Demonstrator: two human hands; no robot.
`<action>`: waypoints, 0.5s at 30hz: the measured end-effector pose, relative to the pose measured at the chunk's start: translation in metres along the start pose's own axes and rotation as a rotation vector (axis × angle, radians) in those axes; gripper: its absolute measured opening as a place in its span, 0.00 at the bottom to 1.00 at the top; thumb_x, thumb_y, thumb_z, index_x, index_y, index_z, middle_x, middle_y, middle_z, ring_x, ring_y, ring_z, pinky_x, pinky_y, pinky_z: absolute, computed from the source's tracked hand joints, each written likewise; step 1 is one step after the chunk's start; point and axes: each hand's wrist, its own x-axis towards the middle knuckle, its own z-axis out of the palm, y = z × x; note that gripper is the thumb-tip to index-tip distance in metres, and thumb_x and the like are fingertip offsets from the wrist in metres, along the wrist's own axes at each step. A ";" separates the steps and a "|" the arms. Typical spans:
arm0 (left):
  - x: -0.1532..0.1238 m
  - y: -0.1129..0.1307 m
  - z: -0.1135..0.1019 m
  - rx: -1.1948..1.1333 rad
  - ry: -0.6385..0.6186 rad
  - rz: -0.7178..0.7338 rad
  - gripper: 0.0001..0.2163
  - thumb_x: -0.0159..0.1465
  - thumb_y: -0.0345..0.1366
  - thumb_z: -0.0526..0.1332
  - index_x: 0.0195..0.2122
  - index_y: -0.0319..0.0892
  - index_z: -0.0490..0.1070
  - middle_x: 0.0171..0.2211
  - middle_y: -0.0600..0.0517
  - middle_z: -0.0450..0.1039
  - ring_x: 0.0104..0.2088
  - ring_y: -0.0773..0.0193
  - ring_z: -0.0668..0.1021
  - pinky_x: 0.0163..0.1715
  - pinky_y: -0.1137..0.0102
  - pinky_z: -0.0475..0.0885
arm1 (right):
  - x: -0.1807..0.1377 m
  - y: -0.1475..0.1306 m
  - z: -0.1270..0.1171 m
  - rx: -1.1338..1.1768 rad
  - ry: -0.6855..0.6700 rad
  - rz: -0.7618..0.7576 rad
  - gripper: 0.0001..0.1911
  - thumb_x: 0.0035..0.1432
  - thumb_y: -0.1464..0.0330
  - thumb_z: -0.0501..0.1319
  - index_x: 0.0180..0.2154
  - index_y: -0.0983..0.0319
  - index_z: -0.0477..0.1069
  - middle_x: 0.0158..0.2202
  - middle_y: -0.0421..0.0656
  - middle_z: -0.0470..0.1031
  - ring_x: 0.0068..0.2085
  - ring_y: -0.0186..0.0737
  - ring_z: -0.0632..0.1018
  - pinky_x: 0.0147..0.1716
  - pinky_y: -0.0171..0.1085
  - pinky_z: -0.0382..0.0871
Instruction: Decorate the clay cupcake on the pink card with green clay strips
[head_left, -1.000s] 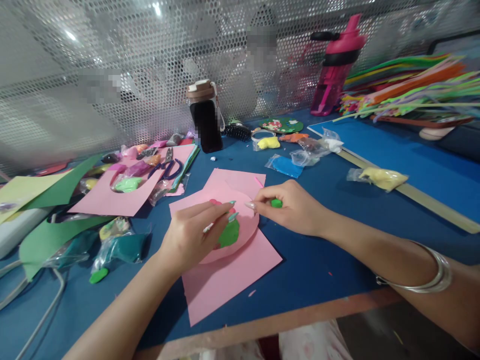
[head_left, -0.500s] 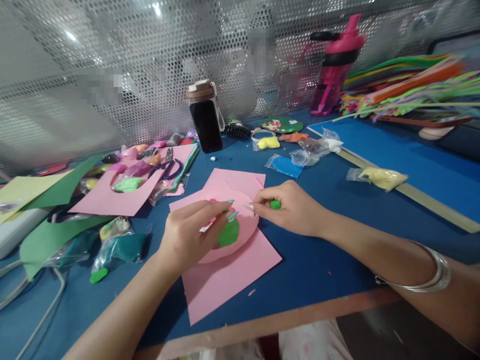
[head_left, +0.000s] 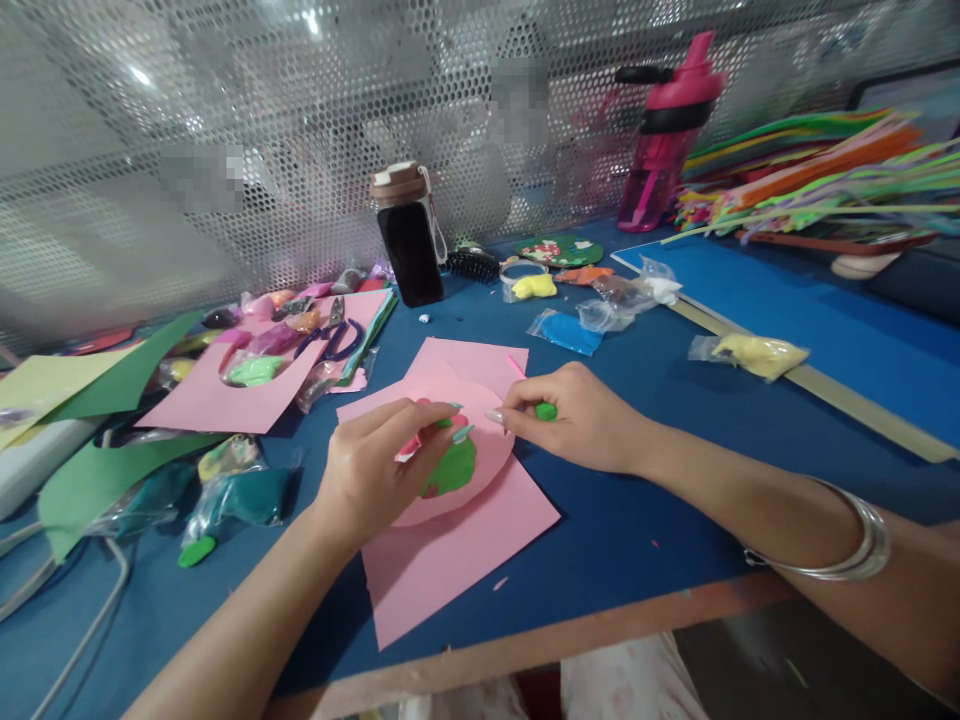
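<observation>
My left hand [head_left: 375, 470] is over a round pink paper [head_left: 491, 450], its thumb and index finger bent toward each other in a loose pinch. Whatever lies between their tips is too small to make out. Beneath these fingers, green clay [head_left: 454, 468] is spread flat on the circle, with red clay [head_left: 409, 448] partly hidden by the hand. At the circle's right edge, my right hand [head_left: 574, 415] has its thumb and index fingertip pressed together. A lump of green clay [head_left: 547, 411] shows inside its curled fingers. Under the circle lie pink paper sheets [head_left: 457, 575].
Bagged clay, cut paper [head_left: 277, 405] and scissors [head_left: 341, 340] crowd the left. A tumbler [head_left: 409, 240] and a pink bottle [head_left: 667, 140] stand at the back. Clay packets [head_left: 566, 332] lie beyond my right hand; pipe cleaners [head_left: 817, 180] and a blue board [head_left: 795, 290] are farther right.
Both hands keep nearly the same pose over the pink circle. The view has shifted very slightly; my left fingertips have moved only a little.
</observation>
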 end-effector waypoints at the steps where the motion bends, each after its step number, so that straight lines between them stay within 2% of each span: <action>1: 0.000 0.000 0.000 0.018 0.010 0.000 0.05 0.60 0.27 0.58 0.37 0.36 0.71 0.25 0.52 0.74 0.24 0.72 0.75 0.25 0.78 0.69 | 0.000 0.000 0.000 0.000 -0.001 -0.001 0.11 0.54 0.70 0.57 0.22 0.66 0.72 0.17 0.37 0.66 0.19 0.25 0.63 0.22 0.29 0.53; 4: 0.000 0.000 0.001 0.046 0.049 0.002 0.08 0.61 0.26 0.56 0.40 0.36 0.70 0.31 0.49 0.76 0.30 0.70 0.77 0.31 0.77 0.72 | -0.001 0.000 0.000 -0.010 0.004 -0.001 0.11 0.54 0.71 0.57 0.22 0.66 0.72 0.18 0.37 0.67 0.20 0.25 0.64 0.23 0.28 0.53; 6: 0.001 0.001 0.001 0.047 0.064 0.009 0.06 0.60 0.26 0.58 0.38 0.37 0.71 0.31 0.50 0.76 0.31 0.70 0.78 0.33 0.77 0.72 | -0.001 0.000 0.001 -0.037 0.015 0.007 0.10 0.53 0.71 0.57 0.22 0.66 0.72 0.17 0.36 0.66 0.19 0.25 0.63 0.22 0.29 0.52; 8: 0.002 0.002 0.001 0.042 0.086 0.016 0.01 0.58 0.28 0.62 0.32 0.38 0.71 0.27 0.52 0.76 0.28 0.71 0.77 0.30 0.78 0.72 | -0.001 0.000 0.001 -0.073 0.030 0.023 0.11 0.53 0.70 0.57 0.22 0.66 0.72 0.16 0.37 0.65 0.19 0.26 0.62 0.22 0.30 0.51; 11: 0.002 0.003 0.000 0.019 0.104 0.040 0.05 0.55 0.33 0.66 0.27 0.38 0.71 0.21 0.55 0.74 0.20 0.74 0.74 0.21 0.80 0.68 | 0.000 -0.001 0.002 -0.116 0.042 0.035 0.12 0.54 0.70 0.57 0.22 0.67 0.71 0.16 0.37 0.64 0.19 0.26 0.61 0.23 0.30 0.51; 13: 0.001 0.003 -0.001 0.006 0.084 0.054 0.04 0.57 0.33 0.64 0.30 0.38 0.72 0.21 0.54 0.74 0.19 0.74 0.73 0.19 0.80 0.68 | 0.000 -0.001 0.002 -0.109 0.042 0.039 0.12 0.54 0.69 0.56 0.22 0.67 0.71 0.16 0.37 0.64 0.19 0.26 0.61 0.23 0.31 0.51; 15: 0.001 0.002 -0.001 0.000 0.063 0.054 0.04 0.59 0.30 0.61 0.35 0.37 0.73 0.25 0.51 0.76 0.23 0.72 0.76 0.23 0.79 0.70 | 0.000 -0.002 0.001 -0.045 0.045 0.051 0.13 0.54 0.68 0.57 0.22 0.67 0.71 0.17 0.37 0.64 0.20 0.26 0.62 0.23 0.31 0.52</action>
